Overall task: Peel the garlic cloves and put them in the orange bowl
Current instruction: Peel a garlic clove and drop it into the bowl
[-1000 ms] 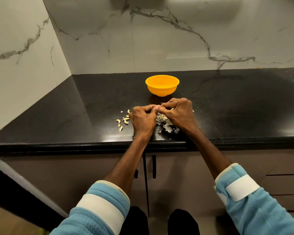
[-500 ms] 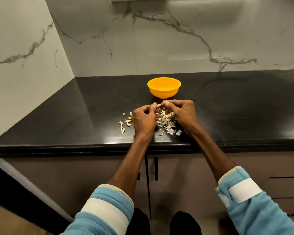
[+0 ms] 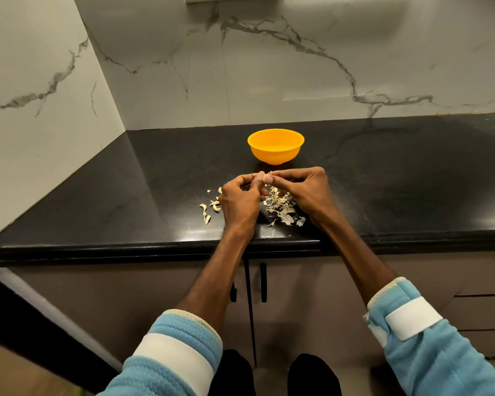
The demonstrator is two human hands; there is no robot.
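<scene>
Hands: a garlic clove point(image 3: 268, 178) was pinched between left hand point(image 3: 240, 201) and right hand point(image 3: 303, 190).
Orange bowl point(image 3: 275, 147): was set just beyond, on the counter point(image 3: 155, 178).

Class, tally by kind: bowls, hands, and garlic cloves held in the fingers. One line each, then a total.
Bowls: 1, the round orange plastic bowl
Hands: 2, the left hand and right hand
Held cloves: 1, the small pale garlic clove
Total: 4

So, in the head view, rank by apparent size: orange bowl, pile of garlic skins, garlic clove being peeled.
1. orange bowl
2. pile of garlic skins, partly hidden, so this rank is unsure
3. garlic clove, clearly smallest
</scene>
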